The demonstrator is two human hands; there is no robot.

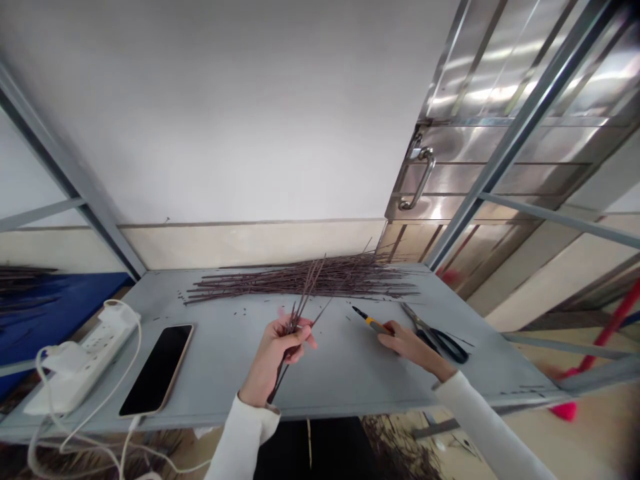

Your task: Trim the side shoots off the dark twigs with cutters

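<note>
My left hand (289, 340) is closed around a small bunch of thin dark twigs (311, 283), held slantwise above the table. One twig points off to the right of the others, and their lower ends stick out below the palm. My right hand (407, 343) has its fingers around a yellow-and-black hand tool (371, 321) with a dark pointed tip, low over the tabletop; its exact kind is unclear. Just right of that hand lie scissors (425, 328) with black loop handles, partly hidden by it. A large pile of similar twigs (250, 283) lies along the back.
The grey table (340, 380) has metal frame posts at both sides. At left are a phone (157, 370) and a white power strip (83, 367) with cables. Small twig scraps dot the surface. Behind stand a white wall and a metal door (460, 160); more twigs lie on the floor.
</note>
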